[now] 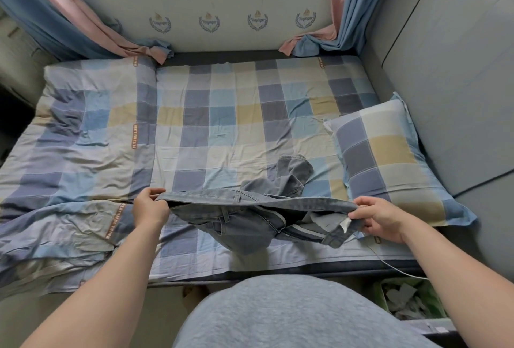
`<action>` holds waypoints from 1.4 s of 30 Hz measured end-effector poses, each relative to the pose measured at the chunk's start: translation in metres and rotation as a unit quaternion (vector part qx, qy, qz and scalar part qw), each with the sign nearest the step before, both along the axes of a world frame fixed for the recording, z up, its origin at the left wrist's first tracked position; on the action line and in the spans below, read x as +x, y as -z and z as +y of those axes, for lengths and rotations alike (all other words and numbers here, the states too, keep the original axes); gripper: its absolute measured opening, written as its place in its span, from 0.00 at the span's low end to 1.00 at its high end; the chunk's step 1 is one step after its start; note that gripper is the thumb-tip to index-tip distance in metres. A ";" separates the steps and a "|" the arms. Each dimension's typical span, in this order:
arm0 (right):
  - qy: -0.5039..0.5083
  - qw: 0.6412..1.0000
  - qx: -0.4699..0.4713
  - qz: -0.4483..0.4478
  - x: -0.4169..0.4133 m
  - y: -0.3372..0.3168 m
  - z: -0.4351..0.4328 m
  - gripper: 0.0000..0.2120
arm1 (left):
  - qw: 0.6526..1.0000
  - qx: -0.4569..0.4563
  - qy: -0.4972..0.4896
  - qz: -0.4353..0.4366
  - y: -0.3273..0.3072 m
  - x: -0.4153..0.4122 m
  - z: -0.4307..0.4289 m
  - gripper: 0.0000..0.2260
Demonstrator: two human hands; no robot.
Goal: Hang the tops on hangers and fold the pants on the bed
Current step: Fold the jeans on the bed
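Wall crests: lettering blurred. Quilt strip: orange print, unreadable. Grey-blue jeans, waistband stretched taut; left grip pinches one end, right grip the other; legs crumpled on checked bed.

Head camera looks forward and down, close over the bed.

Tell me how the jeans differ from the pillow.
The jeans are plain grey-blue denim; the pillow is checked in blue, grey and yellow. The jeans are held up at the waistband by the left hand and right hand, legs crumpled; the pillow lies flat, untouched. Both are over the bed.
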State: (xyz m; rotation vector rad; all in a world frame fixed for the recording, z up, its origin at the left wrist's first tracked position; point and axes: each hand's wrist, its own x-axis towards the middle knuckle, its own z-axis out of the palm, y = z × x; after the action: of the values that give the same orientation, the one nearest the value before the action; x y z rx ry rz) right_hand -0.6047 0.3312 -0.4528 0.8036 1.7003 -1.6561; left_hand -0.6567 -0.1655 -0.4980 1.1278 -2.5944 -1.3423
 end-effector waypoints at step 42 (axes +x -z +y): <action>0.122 0.991 0.045 -0.015 0.000 0.011 -0.003 0.12 | 0.963 0.263 -0.039 -0.052 -0.017 0.002 0.036 0.20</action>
State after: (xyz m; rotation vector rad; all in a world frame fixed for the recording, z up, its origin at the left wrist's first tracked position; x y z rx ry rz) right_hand -0.6043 0.3279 -0.4643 1.1114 1.7224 -1.7254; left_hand -0.6546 -0.1291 -0.4815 1.3681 -2.2782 -2.0784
